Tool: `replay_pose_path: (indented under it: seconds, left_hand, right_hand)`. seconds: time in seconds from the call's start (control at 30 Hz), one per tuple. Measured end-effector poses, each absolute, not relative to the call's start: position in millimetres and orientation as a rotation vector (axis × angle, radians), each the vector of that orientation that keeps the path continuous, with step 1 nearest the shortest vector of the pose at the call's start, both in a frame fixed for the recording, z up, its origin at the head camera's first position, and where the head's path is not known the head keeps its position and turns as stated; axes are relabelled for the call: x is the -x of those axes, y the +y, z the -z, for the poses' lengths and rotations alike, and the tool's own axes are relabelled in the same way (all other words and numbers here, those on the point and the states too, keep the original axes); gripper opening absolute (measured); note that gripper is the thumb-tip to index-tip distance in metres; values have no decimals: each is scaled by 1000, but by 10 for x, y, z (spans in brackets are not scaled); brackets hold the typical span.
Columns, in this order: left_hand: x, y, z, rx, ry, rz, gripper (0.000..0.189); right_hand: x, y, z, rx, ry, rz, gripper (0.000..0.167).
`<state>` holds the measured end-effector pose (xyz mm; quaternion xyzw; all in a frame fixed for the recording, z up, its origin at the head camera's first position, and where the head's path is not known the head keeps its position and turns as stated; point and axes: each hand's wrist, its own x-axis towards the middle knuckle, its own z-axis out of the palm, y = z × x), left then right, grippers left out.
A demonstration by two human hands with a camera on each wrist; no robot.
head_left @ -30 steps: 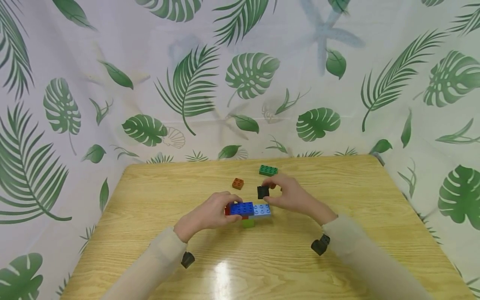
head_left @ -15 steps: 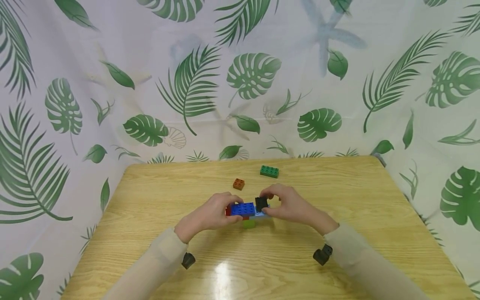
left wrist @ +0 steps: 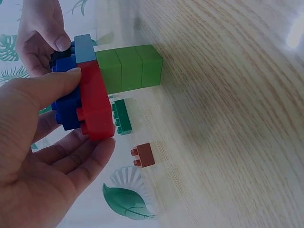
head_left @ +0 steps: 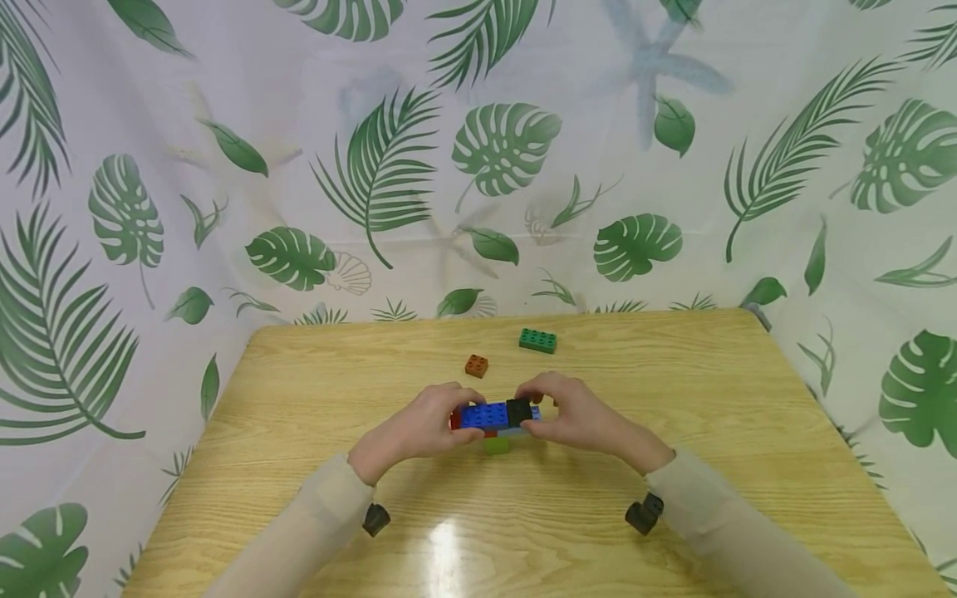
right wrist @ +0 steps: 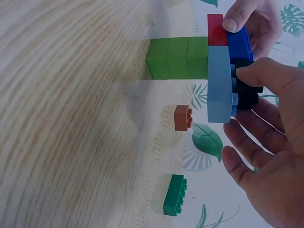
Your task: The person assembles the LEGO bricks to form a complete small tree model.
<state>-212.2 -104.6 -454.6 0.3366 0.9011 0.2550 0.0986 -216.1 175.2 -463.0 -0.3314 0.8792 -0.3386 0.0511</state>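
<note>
A stack of toy building bricks stands on the table. Its base is a column of light green bricks (right wrist: 178,58), topped by a red brick (left wrist: 96,102) and a light blue brick (right wrist: 219,85) side by side. A dark blue brick (head_left: 484,415) lies over the red and light blue ones. My left hand (head_left: 426,422) grips the dark blue brick, thumb on its near side, with fingers also at the red brick. With thumb and fingers my right hand (head_left: 570,411) pinches a black brick (head_left: 519,412), which sits on the light blue brick's studs, right beside the dark blue one.
On the wooden table (head_left: 336,365), behind the stack, lie a small brown-orange brick (head_left: 476,365) and a dark green brick (head_left: 537,340). A leaf-patterned cloth (head_left: 419,183) hangs along the back and sides of the table.
My right hand has brought the black brick down and slightly left, from above the light blue brick onto its studs beside the dark blue brick. The left hand has kept its grip.
</note>
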Motion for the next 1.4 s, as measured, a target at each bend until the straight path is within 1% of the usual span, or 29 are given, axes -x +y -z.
replay_pose_path:
  seconds: [0.23, 0.5, 0.7, 1.03, 1.4]
  left_hand:
    - [2116, -1052, 4533, -1019, 2664, -766, 41]
    - [2110, -1048, 4529, -1014, 2665, -774, 41]
    - [2103, -1047, 4524, -1021, 2663, -780, 41]
    - [2091, -1041, 4512, -1008, 2664, -786, 41]
    - [2082, -1043, 4528, -1018, 2679, -781, 40]
  right_hand:
    - [2158, 1755, 4654, 1060, 2687, 1028, 36]
    - [2158, 1747, 4651, 1120, 2687, 1043, 29]
    - [2145, 1742, 4664, 1152, 2700, 1043, 27]
    - [2142, 1736, 4705, 1157, 2667, 1068, 25]
    - [2110, 1710, 4694, 1163, 2700, 985, 20]
